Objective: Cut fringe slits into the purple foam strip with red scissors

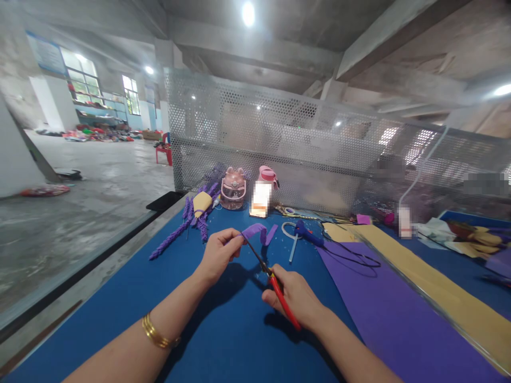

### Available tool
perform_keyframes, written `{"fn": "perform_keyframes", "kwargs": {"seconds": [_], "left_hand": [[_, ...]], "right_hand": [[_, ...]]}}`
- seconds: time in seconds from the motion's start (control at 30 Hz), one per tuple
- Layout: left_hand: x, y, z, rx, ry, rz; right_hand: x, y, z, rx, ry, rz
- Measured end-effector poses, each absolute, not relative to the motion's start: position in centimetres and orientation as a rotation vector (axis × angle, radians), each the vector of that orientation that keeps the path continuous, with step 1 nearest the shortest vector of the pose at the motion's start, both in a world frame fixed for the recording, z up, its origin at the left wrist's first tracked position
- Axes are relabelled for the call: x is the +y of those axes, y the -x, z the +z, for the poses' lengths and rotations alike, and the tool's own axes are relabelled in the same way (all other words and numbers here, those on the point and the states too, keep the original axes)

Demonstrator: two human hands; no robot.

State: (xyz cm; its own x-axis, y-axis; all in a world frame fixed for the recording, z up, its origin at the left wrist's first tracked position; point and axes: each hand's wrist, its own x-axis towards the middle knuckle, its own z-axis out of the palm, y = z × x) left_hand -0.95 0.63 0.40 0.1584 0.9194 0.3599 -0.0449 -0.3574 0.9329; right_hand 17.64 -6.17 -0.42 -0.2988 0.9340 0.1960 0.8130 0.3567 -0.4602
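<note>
A thin purple strip [255, 231], curling at its far end, is pinched between the thumb and fingers of my left hand [221, 252]. My right hand [293, 294] grips a pair of scissors [281, 299] with red handles. Their dark blades point up and left, the tips meeting the strip close to my left fingertips. Whether the blades are apart there is too small to tell. Beyond my left hand lies a bunch of purple flower stems [171, 242] with a tan wrap [202, 204]. Right of the strip rests a blue glue gun [308, 234].
Purple sheet [371, 298] and tan sheet [431, 282] cover the right side of the blue table [131, 314]. A pink clear container [233, 190], a lit phone [260, 199] and a pink bottle [268, 174] stand before a perforated metal screen [255, 122]. The glue gun's black cord [359, 258] loops rightward.
</note>
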Motion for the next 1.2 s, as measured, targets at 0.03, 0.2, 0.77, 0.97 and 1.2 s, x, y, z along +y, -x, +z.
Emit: {"fn": "perform_keyframes", "kwargs": {"seconds": [0.03,0.2,0.77,0.97,1.2], "left_hand": [[0.61,0.94,0.37,0.878,-1.550,1.347],[0.47,0.79,0.30,0.875,-1.623,1.323],[0.33,0.72,0.22,0.874,-1.679,1.301],[0.40,0.65,0.12,0.872,-1.636,1.300],[0.31,0.47,0.20,0.885,-1.583,1.302]], "right_hand": [[-6.11,-17.66,-0.53,-2.200,1.522,0.360],[-5.87,-17.73,-1.02,-2.216,1.534,0.275],[-5.87,-17.54,-0.96,-2.249,1.585,0.090],[-5.93,-17.53,-0.86,-2.262,1.600,0.093],[-5.96,-17.46,-0.99,-2.272,1.594,0.065]]}}
